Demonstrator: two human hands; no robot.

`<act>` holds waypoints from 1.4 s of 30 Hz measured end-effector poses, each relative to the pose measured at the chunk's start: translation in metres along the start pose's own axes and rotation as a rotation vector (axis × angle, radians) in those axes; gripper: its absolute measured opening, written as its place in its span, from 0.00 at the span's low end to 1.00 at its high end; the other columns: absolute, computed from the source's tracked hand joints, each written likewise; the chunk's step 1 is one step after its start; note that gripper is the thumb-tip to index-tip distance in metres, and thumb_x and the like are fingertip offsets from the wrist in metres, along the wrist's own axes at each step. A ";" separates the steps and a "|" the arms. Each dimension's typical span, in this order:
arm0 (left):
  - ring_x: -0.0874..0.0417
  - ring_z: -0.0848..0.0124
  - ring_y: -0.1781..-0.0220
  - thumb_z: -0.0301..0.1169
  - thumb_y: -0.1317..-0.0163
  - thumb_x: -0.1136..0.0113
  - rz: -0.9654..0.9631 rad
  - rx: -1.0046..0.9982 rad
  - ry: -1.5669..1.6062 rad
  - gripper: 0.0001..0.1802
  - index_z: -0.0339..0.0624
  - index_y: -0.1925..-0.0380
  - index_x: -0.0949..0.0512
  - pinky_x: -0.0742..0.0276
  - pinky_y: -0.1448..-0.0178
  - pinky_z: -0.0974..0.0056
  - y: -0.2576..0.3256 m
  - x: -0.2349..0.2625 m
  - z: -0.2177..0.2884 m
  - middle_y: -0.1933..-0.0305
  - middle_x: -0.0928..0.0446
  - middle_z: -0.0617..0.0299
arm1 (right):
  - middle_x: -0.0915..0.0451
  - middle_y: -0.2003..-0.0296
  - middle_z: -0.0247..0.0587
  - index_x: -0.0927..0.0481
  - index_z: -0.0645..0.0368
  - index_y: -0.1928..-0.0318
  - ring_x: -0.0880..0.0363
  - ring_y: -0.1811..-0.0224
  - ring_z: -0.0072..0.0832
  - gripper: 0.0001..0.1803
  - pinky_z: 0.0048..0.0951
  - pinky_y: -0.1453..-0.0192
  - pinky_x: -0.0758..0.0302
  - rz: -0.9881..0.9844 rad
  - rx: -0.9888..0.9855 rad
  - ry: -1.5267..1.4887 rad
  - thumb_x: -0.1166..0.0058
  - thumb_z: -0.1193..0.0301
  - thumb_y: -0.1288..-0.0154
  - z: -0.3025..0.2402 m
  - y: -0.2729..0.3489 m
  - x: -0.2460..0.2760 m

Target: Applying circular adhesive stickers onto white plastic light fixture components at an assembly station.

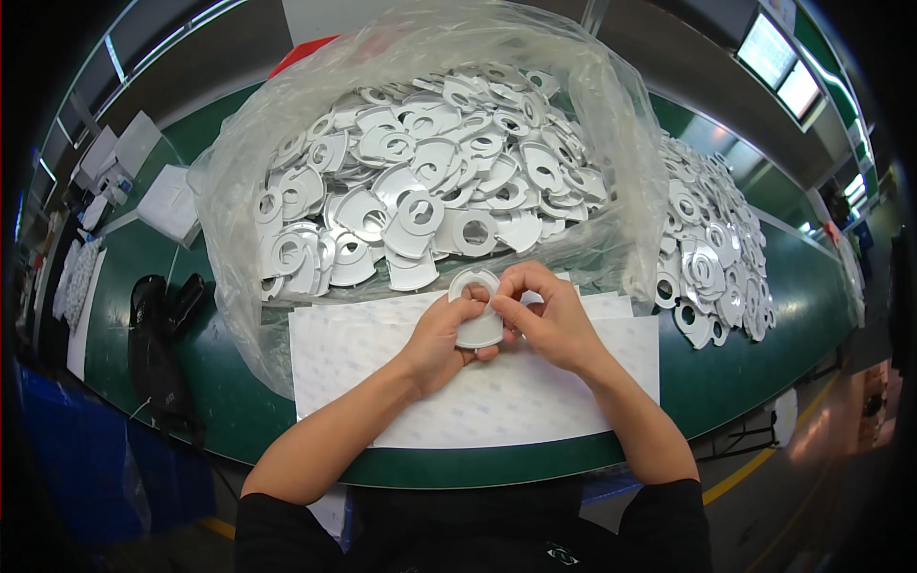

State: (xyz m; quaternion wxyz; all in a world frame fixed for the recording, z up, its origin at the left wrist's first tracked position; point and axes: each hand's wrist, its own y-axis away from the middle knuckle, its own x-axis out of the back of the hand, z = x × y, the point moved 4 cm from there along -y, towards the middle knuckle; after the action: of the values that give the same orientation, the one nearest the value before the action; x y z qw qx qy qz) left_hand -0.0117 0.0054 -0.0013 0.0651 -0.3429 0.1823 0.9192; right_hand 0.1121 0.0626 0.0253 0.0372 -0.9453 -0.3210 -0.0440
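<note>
Above the white sheets [420,420], my left hand [435,344] holds a flat white plastic part [480,332] with a ring-shaped end and a wider, plate-like lower end. The left thumb lies across the ring's opening, and fingertips show beneath the lower edge. My right hand [549,320] is closed at the ring's right side, thumb and forefinger pinched on its edge. Whether some thin film is also between those fingertips is too small to tell. Just beyond both hands, a large clear plastic bag [239,210] lies opened around a heap of similar white parts [420,210].
At the right, another pile of white ring-shaped parts [707,258] lies on the green table [745,368]. Black gloves or a similar dark item [158,353] hang over the left table edge. A white box-like stack [170,205] stands at the far left, near a blue container [95,458].
</note>
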 end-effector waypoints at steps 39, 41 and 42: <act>0.22 0.69 0.65 0.74 0.44 0.84 -0.102 -0.042 -0.313 0.47 0.53 0.36 0.48 0.35 0.73 0.70 0.003 -0.009 -0.007 0.55 0.27 0.56 | 0.25 0.87 0.35 0.29 0.61 0.82 0.25 0.89 0.23 0.20 0.23 0.84 0.33 0.290 -0.096 0.266 0.32 0.62 0.50 -0.011 0.011 0.001; 0.22 0.68 0.65 0.74 0.45 0.87 -0.082 -0.026 -0.325 0.48 0.52 0.36 0.49 0.35 0.73 0.69 0.003 -0.012 -0.006 0.54 0.27 0.56 | 0.27 0.87 0.34 0.30 0.60 0.81 0.26 0.87 0.26 0.23 0.28 0.82 0.32 0.336 0.014 0.688 0.31 0.57 0.55 -0.021 0.011 0.000; 0.22 0.67 0.65 0.74 0.44 0.86 -0.071 -0.025 -0.309 0.48 0.52 0.36 0.49 0.35 0.73 0.69 0.003 -0.013 -0.005 0.53 0.27 0.56 | 0.27 0.87 0.34 0.30 0.60 0.81 0.26 0.87 0.26 0.23 0.28 0.82 0.32 0.336 0.014 0.689 0.31 0.57 0.55 -0.021 0.012 0.001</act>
State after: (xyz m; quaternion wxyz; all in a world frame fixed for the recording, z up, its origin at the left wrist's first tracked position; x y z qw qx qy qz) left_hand 0.0007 0.0009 0.0045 0.1205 -0.2045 0.1466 0.9603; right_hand 0.1192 0.0520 0.0455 0.1558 -0.9144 -0.1304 -0.3502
